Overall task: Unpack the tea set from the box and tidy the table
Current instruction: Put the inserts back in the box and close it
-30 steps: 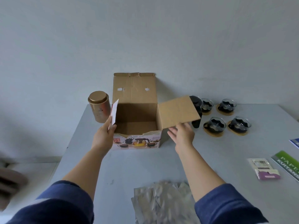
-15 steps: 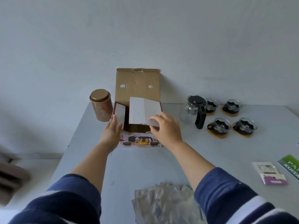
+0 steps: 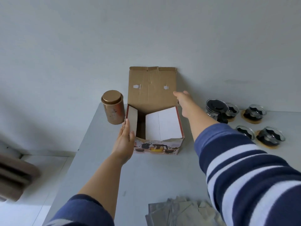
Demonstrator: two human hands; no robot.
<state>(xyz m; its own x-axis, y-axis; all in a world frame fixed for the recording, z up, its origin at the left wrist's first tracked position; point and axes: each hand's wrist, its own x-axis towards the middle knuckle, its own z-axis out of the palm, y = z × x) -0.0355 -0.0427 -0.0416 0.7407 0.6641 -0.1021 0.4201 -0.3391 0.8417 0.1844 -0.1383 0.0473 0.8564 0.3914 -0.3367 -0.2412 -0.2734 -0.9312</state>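
Observation:
The printed cardboard box (image 3: 156, 146) stands at the table's back middle, its tall brown lid flap (image 3: 151, 88) upright against the wall. The right side flap (image 3: 162, 125) lies folded down over the opening. My left hand (image 3: 124, 139) rests flat against the left side flap (image 3: 132, 120), pressing it inward. My right hand (image 3: 184, 101) reaches past the box's right edge to the lid flap's lower right corner, fingers extended. A glass teapot with a black lid (image 3: 215, 108) and several glass cups on coasters (image 3: 253, 114) stand to the right.
A copper-coloured tin (image 3: 112, 107) stands left of the box near the table's left edge. Silvery foil packets (image 3: 180, 211) lie at the near edge of the grey table (image 3: 162, 176). The wall rises directly behind the box.
The right side flap has been folded down from open onto the box. My right hand left it and moved up and back to the lid flap. My left hand stays at the left flap.

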